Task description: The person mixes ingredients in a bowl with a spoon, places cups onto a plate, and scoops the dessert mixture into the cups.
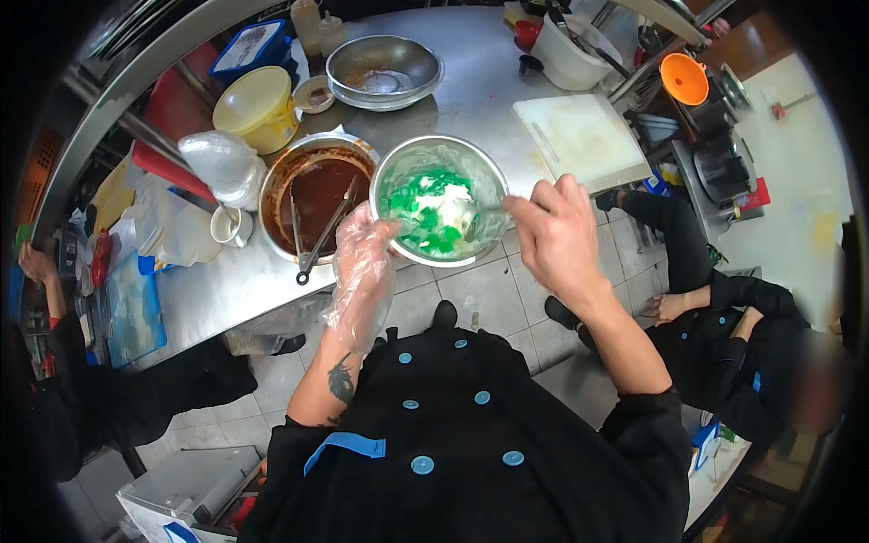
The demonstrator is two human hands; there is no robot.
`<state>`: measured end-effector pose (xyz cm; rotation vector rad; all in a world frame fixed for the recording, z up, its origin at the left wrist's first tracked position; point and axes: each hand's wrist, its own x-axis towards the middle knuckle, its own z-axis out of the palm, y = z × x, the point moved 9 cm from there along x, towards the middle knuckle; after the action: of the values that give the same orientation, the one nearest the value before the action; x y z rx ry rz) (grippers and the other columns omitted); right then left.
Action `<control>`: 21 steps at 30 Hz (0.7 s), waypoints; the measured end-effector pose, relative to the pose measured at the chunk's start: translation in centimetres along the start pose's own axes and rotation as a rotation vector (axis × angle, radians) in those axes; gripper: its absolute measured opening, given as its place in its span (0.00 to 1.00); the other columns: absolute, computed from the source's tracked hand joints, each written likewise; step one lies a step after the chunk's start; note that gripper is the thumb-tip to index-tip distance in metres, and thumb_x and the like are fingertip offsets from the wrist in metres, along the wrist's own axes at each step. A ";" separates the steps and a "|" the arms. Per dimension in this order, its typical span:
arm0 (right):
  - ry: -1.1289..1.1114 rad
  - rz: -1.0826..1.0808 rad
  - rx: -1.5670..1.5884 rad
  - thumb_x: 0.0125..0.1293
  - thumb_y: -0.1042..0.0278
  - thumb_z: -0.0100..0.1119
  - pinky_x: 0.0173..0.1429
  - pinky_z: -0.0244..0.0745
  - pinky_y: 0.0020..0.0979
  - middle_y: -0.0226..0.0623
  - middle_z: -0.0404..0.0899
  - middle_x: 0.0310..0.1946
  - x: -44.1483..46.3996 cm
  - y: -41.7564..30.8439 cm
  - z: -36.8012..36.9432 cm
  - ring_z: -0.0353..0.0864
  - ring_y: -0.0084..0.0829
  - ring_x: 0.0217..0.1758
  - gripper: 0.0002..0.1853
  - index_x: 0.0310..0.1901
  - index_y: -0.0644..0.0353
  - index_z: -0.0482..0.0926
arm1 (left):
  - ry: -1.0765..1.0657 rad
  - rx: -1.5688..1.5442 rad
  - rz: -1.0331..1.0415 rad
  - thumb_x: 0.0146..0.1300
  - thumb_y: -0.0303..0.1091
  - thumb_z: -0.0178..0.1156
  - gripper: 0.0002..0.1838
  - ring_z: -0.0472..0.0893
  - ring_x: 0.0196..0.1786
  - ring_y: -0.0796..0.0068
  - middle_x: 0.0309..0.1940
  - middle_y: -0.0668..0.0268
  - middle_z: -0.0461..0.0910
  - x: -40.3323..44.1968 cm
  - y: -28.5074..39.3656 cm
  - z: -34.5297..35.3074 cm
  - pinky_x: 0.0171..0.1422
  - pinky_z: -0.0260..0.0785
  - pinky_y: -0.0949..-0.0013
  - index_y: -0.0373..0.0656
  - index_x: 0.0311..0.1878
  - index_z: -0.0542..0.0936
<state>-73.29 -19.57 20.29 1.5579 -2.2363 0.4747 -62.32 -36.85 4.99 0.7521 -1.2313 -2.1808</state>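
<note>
My left hand (362, 249), in a clear plastic glove, is closed on the near left rim of a steel mixing bowl (489, 163). Inside the bowl, bright green and white creamy mixture (434, 213) lies partly blended, with smears up the wall. My bare right hand (557, 231) is closed at the bowl's right rim around a thin metal utensil (491, 209); its lower end is hidden in the mixture. Beside my left hand stands a large pot of dark red-brown sauce (321, 195), with metal tongs (317, 237) resting across it.
A white cutting board (584, 140) lies on the steel table (480, 72) at right. Stacked steel bowls (385, 68), a yellow tub (256, 109) and a white mug (232, 226) stand around the pot. One person (724, 335) sits at right; another person's hand (38, 264) shows at far left.
</note>
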 end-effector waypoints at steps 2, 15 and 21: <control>-0.031 -0.008 -0.016 0.48 0.76 0.64 0.41 0.66 0.39 0.34 0.71 0.26 -1.2 1.1 1.6 0.70 0.38 0.37 0.11 0.35 0.56 0.86 | -0.007 -0.016 0.009 0.57 0.26 0.57 0.09 0.75 0.28 0.82 0.29 0.70 0.80 0.2 -0.6 1.0 0.33 0.67 0.75 0.39 0.40 0.81; 0.008 0.263 0.035 0.50 0.79 0.65 0.43 0.69 0.39 0.35 0.73 0.26 -1.1 0.8 1.5 0.70 0.40 0.36 0.12 0.38 0.57 0.87 | -0.244 0.083 -0.117 0.59 0.25 0.57 0.10 0.78 0.28 0.81 0.30 0.68 0.81 3.4 -1.9 1.0 0.34 0.72 0.73 0.37 0.43 0.81; -0.090 0.371 0.049 0.50 0.77 0.65 0.42 0.67 0.39 0.35 0.73 0.26 -2.1 -5.4 3.5 0.71 0.40 0.36 0.10 0.36 0.55 0.86 | -0.401 0.201 -0.177 0.58 0.21 0.54 0.10 0.78 0.28 0.80 0.30 0.67 0.80 3.2 -0.1 -0.3 0.34 0.75 0.72 0.35 0.43 0.81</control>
<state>-67.98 -21.32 16.54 1.2057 -2.6139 0.5743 -64.38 -39.17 4.10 0.5296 -1.6570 -2.4600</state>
